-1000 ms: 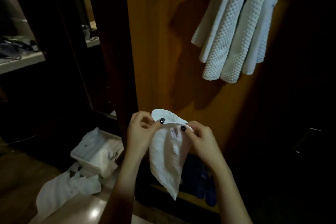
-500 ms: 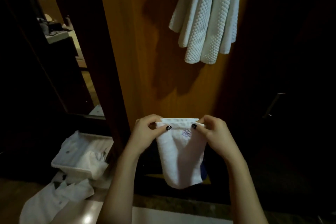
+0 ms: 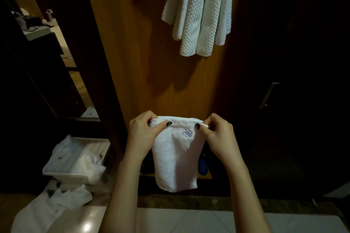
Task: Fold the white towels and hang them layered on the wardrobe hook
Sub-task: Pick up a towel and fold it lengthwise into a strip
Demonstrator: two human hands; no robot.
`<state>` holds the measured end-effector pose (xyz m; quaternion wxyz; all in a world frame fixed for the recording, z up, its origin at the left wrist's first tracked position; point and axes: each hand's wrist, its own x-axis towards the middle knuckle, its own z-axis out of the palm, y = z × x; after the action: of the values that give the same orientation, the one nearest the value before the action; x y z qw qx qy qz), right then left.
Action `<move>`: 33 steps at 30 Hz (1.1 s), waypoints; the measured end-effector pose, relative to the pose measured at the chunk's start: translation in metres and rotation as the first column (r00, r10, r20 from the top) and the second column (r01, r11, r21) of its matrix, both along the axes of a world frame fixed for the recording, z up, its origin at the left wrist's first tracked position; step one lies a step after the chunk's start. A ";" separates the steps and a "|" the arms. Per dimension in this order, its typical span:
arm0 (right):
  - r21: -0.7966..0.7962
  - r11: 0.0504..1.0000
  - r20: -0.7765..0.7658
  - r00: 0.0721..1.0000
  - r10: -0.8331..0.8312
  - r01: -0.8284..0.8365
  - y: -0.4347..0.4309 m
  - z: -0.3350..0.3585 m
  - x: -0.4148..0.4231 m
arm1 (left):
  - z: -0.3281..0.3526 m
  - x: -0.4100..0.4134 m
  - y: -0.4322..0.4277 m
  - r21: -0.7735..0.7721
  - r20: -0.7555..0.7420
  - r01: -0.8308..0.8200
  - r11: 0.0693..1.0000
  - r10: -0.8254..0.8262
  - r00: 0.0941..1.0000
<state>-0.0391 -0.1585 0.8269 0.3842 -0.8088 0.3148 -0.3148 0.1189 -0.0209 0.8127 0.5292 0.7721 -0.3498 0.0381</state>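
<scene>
A small folded white towel (image 3: 176, 159) with a purple embroidered mark hangs in front of me, its top edge held level. My left hand (image 3: 144, 132) pinches the top left corner. My right hand (image 3: 216, 132) pinches the top right corner. Above, on the wooden wardrobe panel (image 3: 128, 43), textured white towels (image 3: 198, 11) hang in layers from a point hidden beyond the frame's top edge.
A white tray (image 3: 64, 174) with crumpled white cloth sits on the floor at lower left, with more white cloth (image 3: 51, 208) spilled in front of it. Blue slippers (image 3: 202, 166) lie behind the held towel. A dark door with a metal handle (image 3: 269, 94) stands at right.
The towel went from a slanted, pointed drape to a flat rectangle with a level top edge. My hands moved apart to its two corners. My view shifted, and the hanging towels moved left in frame.
</scene>
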 end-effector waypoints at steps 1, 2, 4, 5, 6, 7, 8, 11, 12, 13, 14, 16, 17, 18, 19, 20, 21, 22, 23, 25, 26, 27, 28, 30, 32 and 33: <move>-0.021 1.000 0.002 1.000 0.002 -0.002 0.002 0.000 0.000 | 0.000 -0.002 0.002 0.005 0.018 -0.016 1.000 0.016 1.000; -0.035 0.999 0.011 1.000 0.007 -0.006 0.005 0.000 0.000 | 0.001 -0.003 0.004 0.010 0.028 -0.029 1.000 0.028 0.999; -0.033 0.999 0.048 0.999 0.016 -0.015 0.007 -0.001 0.000 | 0.001 -0.003 0.008 -0.002 0.020 -0.026 1.000 0.026 0.999; -0.018 1.000 0.077 0.997 0.018 -0.016 0.008 -0.001 0.000 | 0.001 -0.002 0.011 -0.024 -0.007 -0.001 1.000 0.001 1.000; 0.005 1.000 0.117 0.993 0.017 -0.018 0.008 -0.001 -0.001 | 0.001 0.000 0.014 -0.057 -0.061 0.035 0.998 -0.038 0.997; 0.037 0.999 0.169 0.986 0.016 -0.023 0.009 -0.001 -0.001 | 0.002 0.001 0.017 -0.099 -0.134 0.073 0.992 -0.086 0.987; 0.074 0.997 0.230 0.973 0.014 -0.031 0.009 0.000 0.000 | 0.003 0.001 0.019 -0.151 -0.197 0.102 0.983 -0.131 0.972; 0.166 0.984 0.385 0.923 -0.002 -0.067 0.014 0.003 0.002 | 0.008 -0.002 0.024 -0.268 -0.218 0.130 0.955 -0.191 0.957; 0.186 0.979 0.402 0.916 -0.002 -0.079 0.015 0.003 0.004 | 0.010 -0.003 0.024 -0.256 -0.203 0.126 0.958 -0.181 0.962; 0.204 0.974 0.403 0.915 0.005 -0.095 0.017 0.003 0.005 | 0.012 -0.002 0.025 -0.204 -0.186 0.119 0.972 -0.158 0.970; 0.218 0.969 0.398 0.917 0.023 -0.119 0.018 0.002 0.006 | 0.014 0.000 0.027 -0.119 -0.163 0.105 0.987 -0.124 0.979; 0.214 0.961 0.384 0.920 0.082 -0.175 0.019 0.001 0.007 | 0.016 0.003 0.033 0.064 -0.050 0.045 0.997 -0.042 0.998; 0.195 0.960 0.375 0.920 0.117 -0.202 0.019 0.001 0.008 | 0.018 0.004 0.036 0.118 0.028 0.024 0.993 -0.028 0.999; 0.175 0.957 0.366 0.918 0.154 -0.230 0.019 0.002 0.009 | 0.020 0.005 0.037 0.142 0.077 0.032 0.989 -0.043 0.996; 0.160 0.952 0.354 0.915 0.193 -0.262 0.020 0.003 0.010 | 0.021 0.005 0.038 0.150 0.073 0.071 0.986 -0.083 0.994; 0.150 0.944 0.337 0.912 0.232 -0.295 0.021 0.003 0.011 | 0.022 0.005 0.037 0.154 0.026 0.132 0.979 -0.137 0.990; 0.141 0.935 0.317 0.909 0.270 -0.326 0.022 0.003 0.011 | 0.022 0.004 0.035 0.166 -0.038 0.197 0.966 -0.193 0.980; 0.134 0.927 0.297 0.906 0.301 -0.351 0.023 0.003 0.012 | 0.022 0.002 0.033 0.187 -0.102 0.255 0.949 -0.239 0.966; 0.130 0.921 0.280 0.904 0.322 -0.368 0.024 0.003 0.013 | 0.021 0.001 0.030 0.208 -0.160 0.301 0.931 -0.271 0.949; 0.140 0.907 0.259 0.898 0.355 -0.398 0.025 0.003 0.013 | 0.019 -0.003 0.026 0.217 -0.246 0.358 0.908 -0.304 0.920; 0.145 0.899 0.253 0.894 0.370 -0.413 0.024 0.003 0.013 | 0.017 -0.004 0.024 0.213 -0.269 0.377 0.901 -0.317 0.909; 0.152 0.892 0.249 0.890 0.382 -0.425 0.023 0.002 0.013 | 0.015 -0.004 0.023 0.208 -0.281 0.397 0.894 -0.335 0.900; 0.162 0.887 0.249 0.888 0.388 -0.433 0.021 0.001 0.012 | 0.013 -0.004 0.021 0.201 -0.285 0.415 0.888 -0.352 0.892; 0.184 0.881 0.256 0.887 0.384 -0.435 0.018 -0.001 0.009 | 0.010 -0.002 0.019 0.200 -0.279 0.422 0.884 -0.361 0.890; 0.195 0.883 0.265 0.890 0.372 -0.428 0.017 -0.003 0.008 | 0.008 -0.001 0.017 0.246 -0.257 0.421 0.873 -0.360 0.897; 0.190 0.889 0.273 0.892 0.360 -0.417 0.017 -0.003 0.008 | 0.008 -0.001 0.016 0.279 -0.234 0.423 0.862 -0.367 0.900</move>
<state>-0.0314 -0.1412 0.8238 0.5697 -0.7603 0.1349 -0.2813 0.1183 -0.0054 0.8206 0.4202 0.7600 -0.4551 -0.1966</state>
